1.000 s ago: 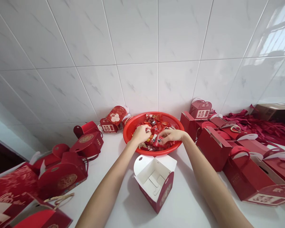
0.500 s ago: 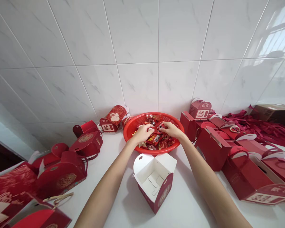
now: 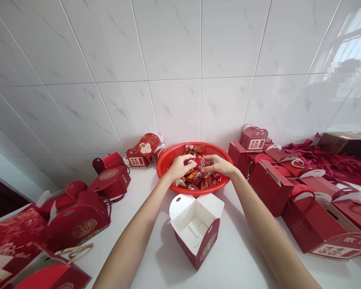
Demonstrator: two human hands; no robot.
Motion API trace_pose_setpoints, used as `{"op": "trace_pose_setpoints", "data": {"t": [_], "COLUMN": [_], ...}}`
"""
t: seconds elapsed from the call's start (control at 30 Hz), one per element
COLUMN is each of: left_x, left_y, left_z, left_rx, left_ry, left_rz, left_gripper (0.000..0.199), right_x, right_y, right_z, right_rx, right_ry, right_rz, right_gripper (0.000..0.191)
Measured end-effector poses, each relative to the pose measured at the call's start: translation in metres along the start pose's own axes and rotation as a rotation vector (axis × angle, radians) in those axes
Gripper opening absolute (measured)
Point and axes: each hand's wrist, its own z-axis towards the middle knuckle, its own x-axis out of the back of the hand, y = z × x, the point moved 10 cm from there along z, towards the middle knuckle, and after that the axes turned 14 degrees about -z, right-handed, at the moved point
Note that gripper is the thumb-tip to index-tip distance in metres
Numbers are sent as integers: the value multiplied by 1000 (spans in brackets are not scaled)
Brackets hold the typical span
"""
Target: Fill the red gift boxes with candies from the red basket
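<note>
One red packet with white lettering (image 3: 201, 162), lying among wrapped sweets (image 3: 192, 186) near the middle of a red plastic basket (image 3: 162, 164), between two sets of fingertips. Right of the left hand (image 3: 183, 166), left of the right hand (image 3: 217, 165); close to both, with the right fingertips apparently touching its edge. Long axis hard to make out, partly covered by fingers. On the left, a grip of bent fingers and thumb, turned inward over red wrappers; cannot tell whether closed on one. On the right, a grip curled toward the packet; cannot tell whether pinching it or only resting there. Just on the near side of the basket, between the forearms, an open red box (image 3: 209, 243) with white lining, flaps spread, mouth facing up. Beneath, a white tabletop (image 3: 150, 249). Farther out on the left, red cartons (image 3: 78, 216) in a loose row; on the right, gift boxes (image 3: 325, 220) crowded together. Beyond those, a tangle of dark red ribbon (image 3: 319, 158) beside a brown cardboard box (image 3: 345, 138). Behind the basket, a pale tiled wall (image 3: 174, 52).
</note>
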Motion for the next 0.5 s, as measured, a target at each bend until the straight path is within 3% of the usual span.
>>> {"op": "trace_pose_setpoints", "data": {"t": [0.13,0.33,0.5], "left_x": [10,35,41], "left_y": [-3,-6,-6], "left_z": [0,-3,-5], "left_rx": [14,22,21], "left_ry": [97,304,355], "left_rz": [0,-11,-38], "left_gripper": [26,17,13], "right_x": [1,-4,-2], "right_y": [5,31,43], "right_z": [0,0,3], "right_rx": [-54,-317,-411], "right_ry": [11,-106,-142], "right_rz": [-47,-696,-913], "right_gripper": [41,7,12]}}
